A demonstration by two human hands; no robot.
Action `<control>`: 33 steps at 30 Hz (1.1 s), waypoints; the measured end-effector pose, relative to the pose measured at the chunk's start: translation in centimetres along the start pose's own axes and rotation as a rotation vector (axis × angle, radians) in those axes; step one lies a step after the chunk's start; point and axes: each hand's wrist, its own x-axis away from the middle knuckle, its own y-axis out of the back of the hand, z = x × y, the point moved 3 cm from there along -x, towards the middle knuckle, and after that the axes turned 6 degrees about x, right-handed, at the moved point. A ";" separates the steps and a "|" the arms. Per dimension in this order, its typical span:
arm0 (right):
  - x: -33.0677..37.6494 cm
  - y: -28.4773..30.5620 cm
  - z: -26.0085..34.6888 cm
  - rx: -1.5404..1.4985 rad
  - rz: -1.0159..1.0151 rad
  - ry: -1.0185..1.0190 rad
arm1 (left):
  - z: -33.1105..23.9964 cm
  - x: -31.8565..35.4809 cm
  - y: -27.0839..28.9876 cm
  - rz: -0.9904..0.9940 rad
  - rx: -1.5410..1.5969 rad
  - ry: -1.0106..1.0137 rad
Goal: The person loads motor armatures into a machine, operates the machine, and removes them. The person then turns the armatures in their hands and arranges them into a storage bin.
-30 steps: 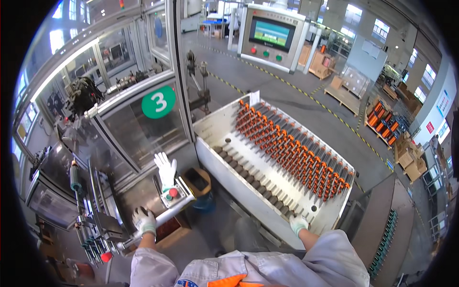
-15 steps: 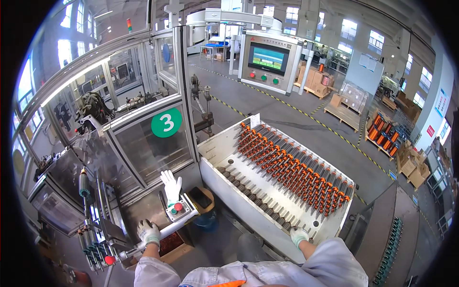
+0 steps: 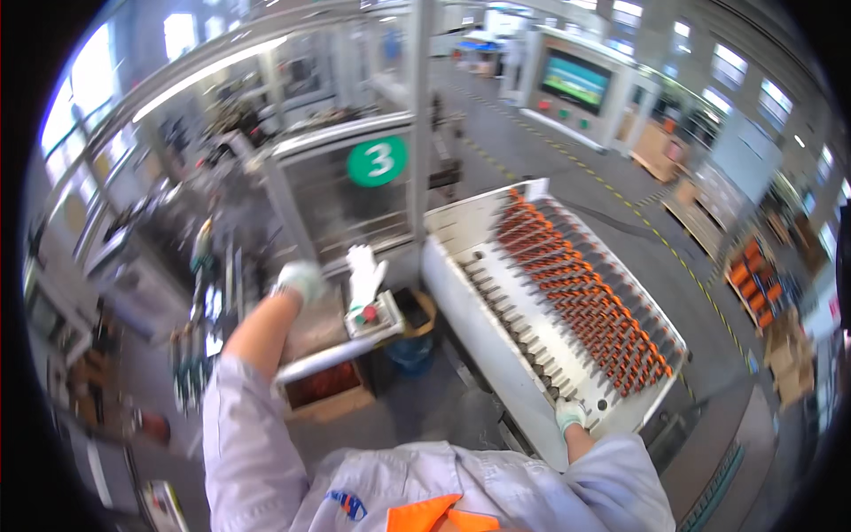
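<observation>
Here, tray of orange-wound rods.

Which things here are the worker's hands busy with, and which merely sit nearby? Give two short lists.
In hand:
- left hand, raised near the machine guard
- right hand, on the rim of the metal tray
- orange rods in that tray

Nearby only:
- spare white glove
- red button box
- cardboard box
- distant screen

One head-worn fisheye view looks steeply down from above the person's shoulders, facing forward toward twelve o'clock. The long tray runs from five o'clock up to one o'clock, close below; the glass-walled machine sits at eleven o'clock. Edges bend and blur.
</observation>
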 end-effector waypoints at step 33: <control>2.4 3.2 1.2 -0.094 0.048 -0.086 | 5.9 6.3 -4.5 0.399 0.254 -0.139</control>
